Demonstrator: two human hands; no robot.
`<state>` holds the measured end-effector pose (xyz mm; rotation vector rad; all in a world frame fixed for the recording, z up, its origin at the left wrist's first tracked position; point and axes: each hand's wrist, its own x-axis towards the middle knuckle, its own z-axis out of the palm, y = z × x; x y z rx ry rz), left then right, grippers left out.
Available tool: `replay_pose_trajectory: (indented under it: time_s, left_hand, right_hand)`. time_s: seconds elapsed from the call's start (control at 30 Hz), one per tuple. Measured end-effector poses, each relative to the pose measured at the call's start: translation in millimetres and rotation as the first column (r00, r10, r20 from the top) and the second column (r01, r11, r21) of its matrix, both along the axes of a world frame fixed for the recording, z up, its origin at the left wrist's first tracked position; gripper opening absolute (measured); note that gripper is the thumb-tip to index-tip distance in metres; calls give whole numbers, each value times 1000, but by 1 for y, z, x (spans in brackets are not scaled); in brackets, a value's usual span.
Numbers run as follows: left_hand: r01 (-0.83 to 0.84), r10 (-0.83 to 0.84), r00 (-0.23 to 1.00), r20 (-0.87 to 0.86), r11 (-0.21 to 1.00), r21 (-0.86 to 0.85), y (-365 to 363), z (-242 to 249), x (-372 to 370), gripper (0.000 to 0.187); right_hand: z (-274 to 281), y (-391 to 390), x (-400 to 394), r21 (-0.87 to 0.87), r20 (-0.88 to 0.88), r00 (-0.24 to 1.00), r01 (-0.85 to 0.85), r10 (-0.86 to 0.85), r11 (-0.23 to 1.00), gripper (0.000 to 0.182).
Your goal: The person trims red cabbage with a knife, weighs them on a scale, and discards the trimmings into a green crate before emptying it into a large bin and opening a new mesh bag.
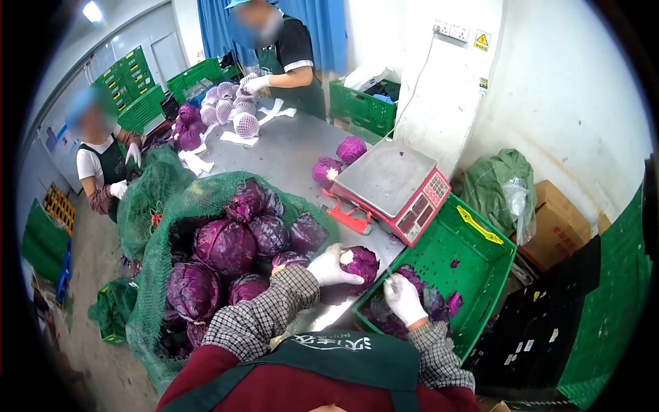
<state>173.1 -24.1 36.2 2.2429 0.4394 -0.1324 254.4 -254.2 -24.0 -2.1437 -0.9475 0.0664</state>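
Observation:
My left hand [334, 266], in a white glove, is wrapped round the side of a purple cabbage [360, 267] with its pale stem end showing. Just right of it, my gloved right hand [403, 300] is closed over the near corner of a green crate [480, 271], with a thin object in its fingers too small to make out. Purple leaves [434, 302] lie in the crate below and beside that hand. On my left, a green mesh sack [147, 295] stands open, full of purple cabbages [225, 246].
A red scale [391, 180] and an orange-handled tool [351, 220] rest on the metal table [295, 147]. Two cabbages lie by the scale. Net-wrapped cabbages [246, 125] lie farther back. Two people [298, 75] work across the table and at the left.

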Motion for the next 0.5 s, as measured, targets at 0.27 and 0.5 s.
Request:
replay_pose_trajectory:
  time_s: [0.27, 0.5]
  left_hand:
    - [38, -40, 999, -1, 941, 337, -31, 12, 3, 115]
    - [41, -22, 997, -72, 964, 261, -23, 13, 18, 120]
  right_hand:
    - [44, 41, -10, 179, 102, 989, -121, 104, 976, 19]
    - [25, 16, 4, 87, 146, 989, -30, 17, 996, 14]
